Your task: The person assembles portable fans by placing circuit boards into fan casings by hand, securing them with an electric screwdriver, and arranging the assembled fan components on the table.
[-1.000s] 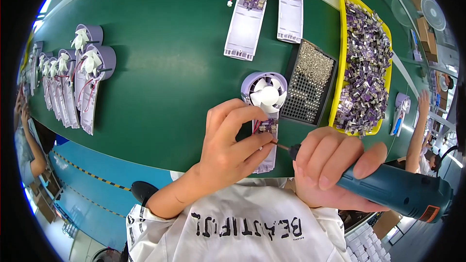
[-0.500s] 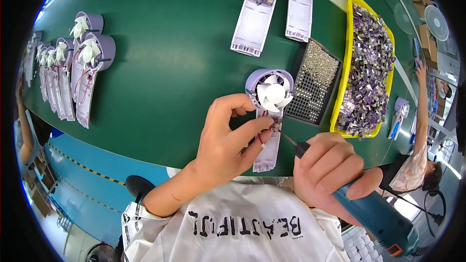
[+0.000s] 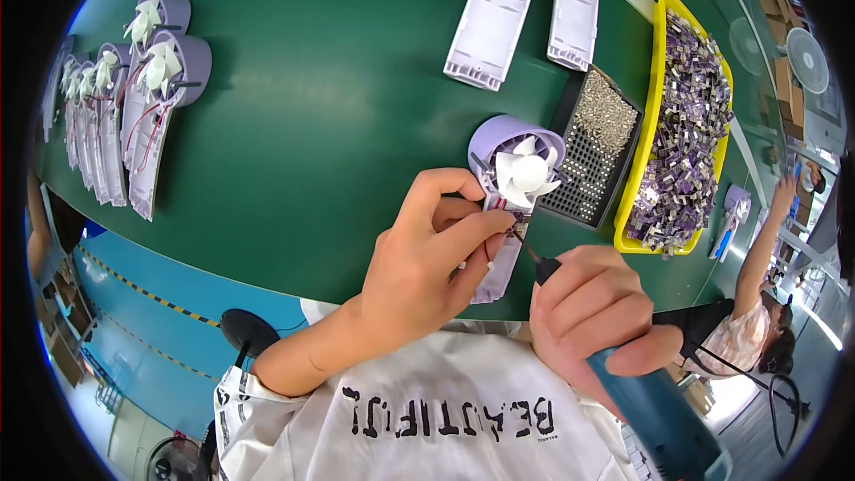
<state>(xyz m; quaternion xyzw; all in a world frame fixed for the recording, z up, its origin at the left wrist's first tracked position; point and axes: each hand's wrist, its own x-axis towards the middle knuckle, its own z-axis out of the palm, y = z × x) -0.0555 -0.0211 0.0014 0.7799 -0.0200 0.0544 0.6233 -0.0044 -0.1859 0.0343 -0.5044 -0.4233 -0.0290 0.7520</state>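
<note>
A lilac handheld fan half-shell [image 3: 500,278] lies on the green table in front of me, its round head [image 3: 497,138] pointing away and white blades [image 3: 525,174] inside. My left hand [image 3: 419,254] is closed on it, with thumb and fingertips at the small purple circuit board [image 3: 517,217] below the head. Thin red wires hang beside those fingers. My right hand [image 3: 597,312] is wrapped round a teal electric screwdriver [image 3: 659,410]. Its thin bit slants to the board, by my left fingertips; the exact contact point is too small to tell.
A black perforated tray [image 3: 583,160] of small screws stands just right of the fan. Beyond it is a yellow bin [image 3: 657,80] full of purple circuit boards. Two more fan shells [image 3: 494,27] lie at the back, and several stand in a row [image 3: 147,156] at left. A co-worker's arm [image 3: 764,240] shows at right.
The view has shifted slightly, so the table things sit differently in it. The screwdriver's bit is closer to the circuit board and my left fingertips. Both hands keep their holds.
</note>
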